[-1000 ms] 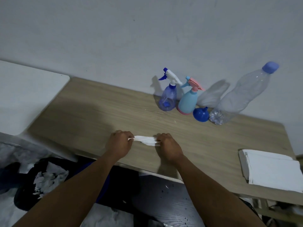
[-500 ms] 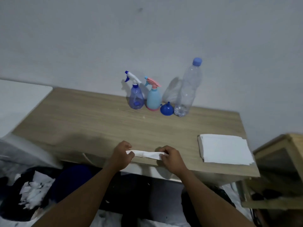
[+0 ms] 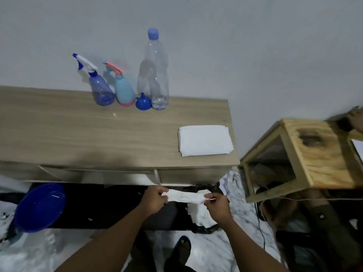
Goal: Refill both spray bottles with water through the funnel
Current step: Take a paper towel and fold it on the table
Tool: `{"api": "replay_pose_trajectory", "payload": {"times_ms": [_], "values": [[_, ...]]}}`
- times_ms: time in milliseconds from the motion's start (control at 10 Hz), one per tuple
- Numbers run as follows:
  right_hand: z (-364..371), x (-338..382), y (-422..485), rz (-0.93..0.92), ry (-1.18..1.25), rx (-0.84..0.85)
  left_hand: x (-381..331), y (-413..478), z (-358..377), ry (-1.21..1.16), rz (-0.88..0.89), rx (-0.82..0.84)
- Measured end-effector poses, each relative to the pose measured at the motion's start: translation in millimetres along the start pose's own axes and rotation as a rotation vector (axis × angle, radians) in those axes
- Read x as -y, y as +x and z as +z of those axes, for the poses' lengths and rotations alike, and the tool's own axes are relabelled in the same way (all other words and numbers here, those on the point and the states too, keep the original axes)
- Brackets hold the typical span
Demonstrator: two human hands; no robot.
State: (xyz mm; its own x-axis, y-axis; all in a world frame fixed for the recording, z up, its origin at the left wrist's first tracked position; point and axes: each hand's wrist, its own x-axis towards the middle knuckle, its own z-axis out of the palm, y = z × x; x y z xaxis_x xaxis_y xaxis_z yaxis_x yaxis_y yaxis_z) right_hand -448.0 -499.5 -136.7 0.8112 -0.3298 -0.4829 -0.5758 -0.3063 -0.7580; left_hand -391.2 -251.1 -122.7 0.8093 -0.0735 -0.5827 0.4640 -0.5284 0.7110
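At the back of the wooden table (image 3: 78,138), against the wall, stand a purple spray bottle (image 3: 100,91) with a white trigger and a light blue spray bottle (image 3: 124,91) with a pink trigger. A small blue funnel (image 3: 143,103) lies mouth-down beside them, next to a tall clear water bottle (image 3: 157,75) with a blue cap. My left hand (image 3: 154,199) and my right hand (image 3: 217,206) each pinch one end of a crumpled white tissue (image 3: 185,197), held in front of and below the table's front edge, far from the bottles.
A stack of white paper napkins (image 3: 204,140) lies on the table's right end. A blue bowl (image 3: 39,207) sits low at the left. A black bag with white tissue (image 3: 198,214) hangs under my hands. A wooden crate-like stool (image 3: 306,154) stands at the right.
My hands, still holding the tissue, have drawn back from the tabletop to below its front edge. The view has backed away and swung right, bringing the wooden stool and blue bowl into sight.
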Motion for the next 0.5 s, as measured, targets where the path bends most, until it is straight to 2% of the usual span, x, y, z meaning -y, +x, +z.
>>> {"api": "replay_pose_trajectory", "payload": {"times_ms": [100, 200, 300, 500], "values": [[-14.8, -41.7, -7.9, 0.127, -0.004, 0.005, 1.6, -2.2, 44.4, 0.041, -0.100, 0.127], [-26.4, -58.8, -17.1, 0.175, 0.018, -0.058, -5.3, -6.1, 82.2, 0.048, -0.140, 0.258], [-36.7, -59.4, -16.7, 0.149, 0.017, -0.119, -12.8, -4.2, 109.1, 0.061, -0.147, 0.338], [-42.5, -60.5, -2.5, 0.101, -0.123, -0.077, -13.6, 13.7, 131.7, 0.348, -0.100, 0.564]]}}
